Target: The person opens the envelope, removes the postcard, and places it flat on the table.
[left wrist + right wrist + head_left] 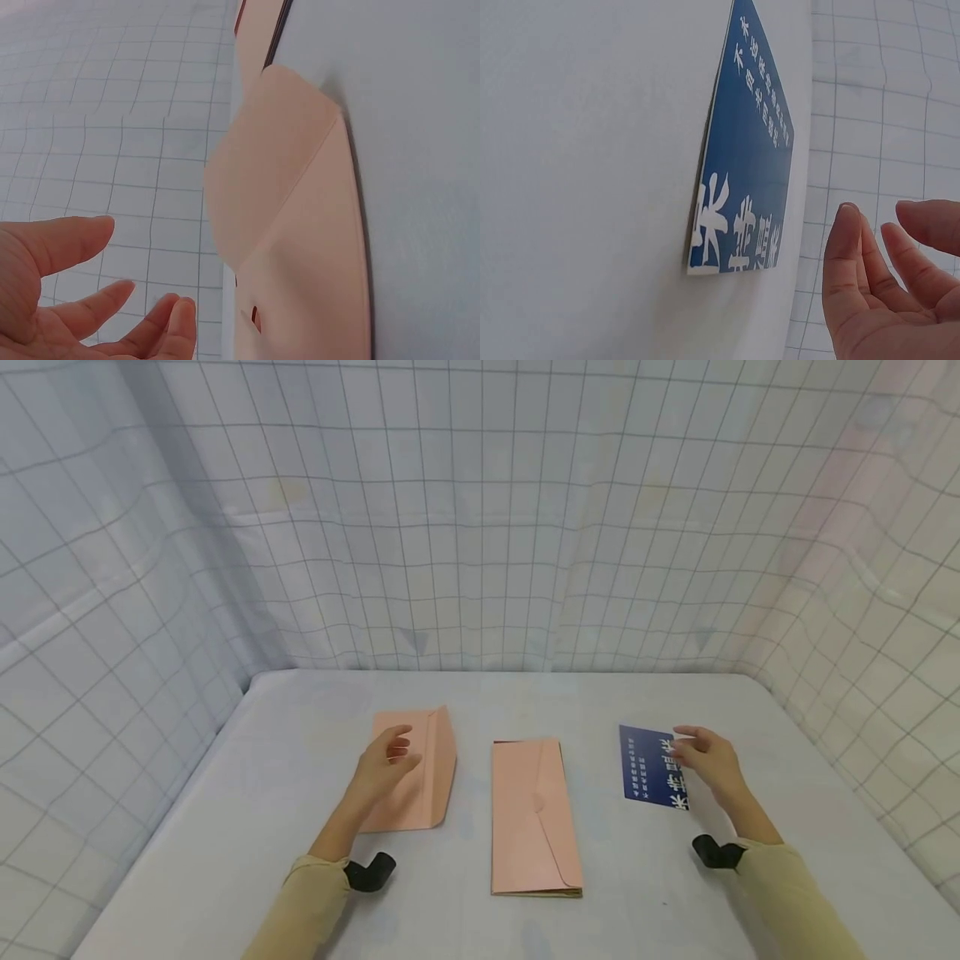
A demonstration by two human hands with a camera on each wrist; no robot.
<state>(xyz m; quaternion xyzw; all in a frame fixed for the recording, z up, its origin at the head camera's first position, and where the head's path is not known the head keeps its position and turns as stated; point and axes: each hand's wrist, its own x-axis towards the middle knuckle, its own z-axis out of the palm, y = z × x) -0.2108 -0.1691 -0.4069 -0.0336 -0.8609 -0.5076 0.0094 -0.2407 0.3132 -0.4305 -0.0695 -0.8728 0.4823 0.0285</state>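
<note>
The left grip [384, 768], fingers loosely parted, hung empty above the pink envelope [408, 797], its flap [444, 764] lifted. The right grip [711, 762], thumb and fingers apart, held nothing just beside the blue card [647, 768]. It looked like a reaching step; the next move probably called for pinching the card's edge nearest the right grip.

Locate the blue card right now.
In the head view, the blue card lies on the right side of the white table, next to the right grip and right of the middle pink envelope.
</note>
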